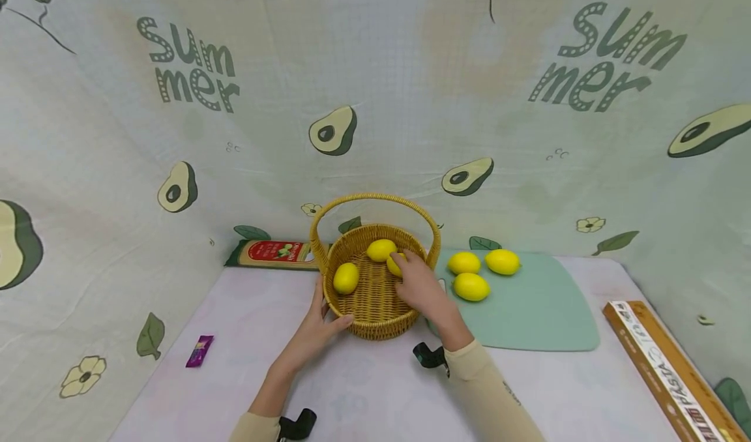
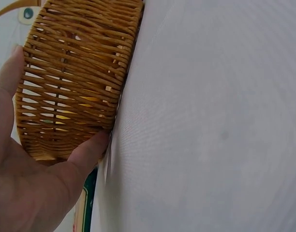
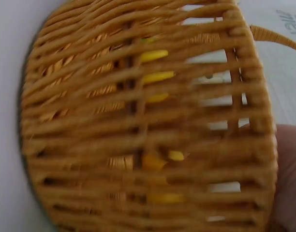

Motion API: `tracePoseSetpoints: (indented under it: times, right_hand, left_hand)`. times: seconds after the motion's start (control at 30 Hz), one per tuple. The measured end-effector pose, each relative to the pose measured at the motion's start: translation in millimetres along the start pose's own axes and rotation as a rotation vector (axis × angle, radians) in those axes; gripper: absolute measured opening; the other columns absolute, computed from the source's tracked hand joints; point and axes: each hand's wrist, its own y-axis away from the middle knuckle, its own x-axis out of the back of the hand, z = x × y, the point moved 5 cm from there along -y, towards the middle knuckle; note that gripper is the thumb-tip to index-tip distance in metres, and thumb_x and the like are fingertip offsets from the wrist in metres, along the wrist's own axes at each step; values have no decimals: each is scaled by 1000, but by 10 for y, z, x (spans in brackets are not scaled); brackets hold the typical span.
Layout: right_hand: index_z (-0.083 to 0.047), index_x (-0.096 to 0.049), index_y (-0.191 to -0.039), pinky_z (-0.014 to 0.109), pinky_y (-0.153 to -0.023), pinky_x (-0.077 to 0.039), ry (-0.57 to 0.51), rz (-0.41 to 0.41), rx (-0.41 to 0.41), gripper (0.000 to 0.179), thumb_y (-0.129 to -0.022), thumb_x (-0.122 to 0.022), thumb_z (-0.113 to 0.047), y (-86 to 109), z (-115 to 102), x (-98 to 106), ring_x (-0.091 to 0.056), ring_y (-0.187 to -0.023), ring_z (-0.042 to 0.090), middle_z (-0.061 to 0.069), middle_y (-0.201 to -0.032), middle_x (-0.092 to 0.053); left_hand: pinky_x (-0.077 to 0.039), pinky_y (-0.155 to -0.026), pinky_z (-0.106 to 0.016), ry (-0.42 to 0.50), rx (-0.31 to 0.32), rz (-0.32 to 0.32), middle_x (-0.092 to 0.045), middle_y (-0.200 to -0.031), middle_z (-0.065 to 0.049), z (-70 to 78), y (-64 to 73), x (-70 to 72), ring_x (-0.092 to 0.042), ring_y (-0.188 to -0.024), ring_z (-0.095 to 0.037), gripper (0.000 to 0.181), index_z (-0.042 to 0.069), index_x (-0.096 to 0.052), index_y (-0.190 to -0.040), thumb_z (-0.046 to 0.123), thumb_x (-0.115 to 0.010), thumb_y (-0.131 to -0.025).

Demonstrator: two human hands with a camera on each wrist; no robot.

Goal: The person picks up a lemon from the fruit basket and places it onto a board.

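The wicker basket (image 1: 375,302) stood near the rear edge of the pale surface (image 1: 258,324), which extended leftward to a purple packet (image 1: 199,351). Its arched handle (image 1: 375,196) spanned the opening. A green mat (image 1: 540,315) bearing three lemons (image 1: 471,287) lay just right; a labelled packet (image 1: 276,253), behind left. Inside, the right hand (image 1: 419,285) gripped one lemon (image 1: 394,266) near two other lemons (image 1: 346,278); the left hand (image 1: 313,328), fingers extended, rested against the basket's side.

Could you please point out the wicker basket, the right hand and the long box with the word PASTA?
Wicker basket (image 2: 80,67): left wrist view, on its outer woven wall.
Right hand (image 1: 421,287): head view, on its back.
Long PASTA box (image 1: 667,373): head view, on its white printed strip.
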Motion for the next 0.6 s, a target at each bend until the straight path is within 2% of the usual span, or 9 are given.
tracePoseSetpoints:
  times: [0.1, 0.37, 0.6]
  right_hand:
    - [-7, -51, -144, 53, -111, -42, 47, -3, -16, 59, -86, -59, 2, -18, -37, -27, -44, -138, 42, 24, -149, -46]
    - [-6, -65, -130, 45, -101, -50, 130, -57, 58, 48, -83, -66, 1, 40, -150, -104, -60, -118, 33, 15, -132, -62]
    - [-3, -59, -136, 47, -99, -51, 69, -113, -38, 51, -86, -65, -2, 141, -185, -107, -60, -120, 33, 17, -130, -64]
  left_hand:
    - [-17, -119, -66, 0, -12, -2, 15, -167, 5, -6, -3, -8, -10, -153, -42, 111, 39, 15, -157, 38, -73, -90]
    - [-16, -119, -66, -7, -14, -1, 15, -167, 6, 3, 38, 1, -9, -154, -42, 109, 41, 15, -156, 38, -72, -91]
    - [-17, -119, -66, -13, -11, -2, 15, -167, 5, 9, 18, -9, -12, -153, -43, 110, 38, 15, -157, 38, -72, -90]
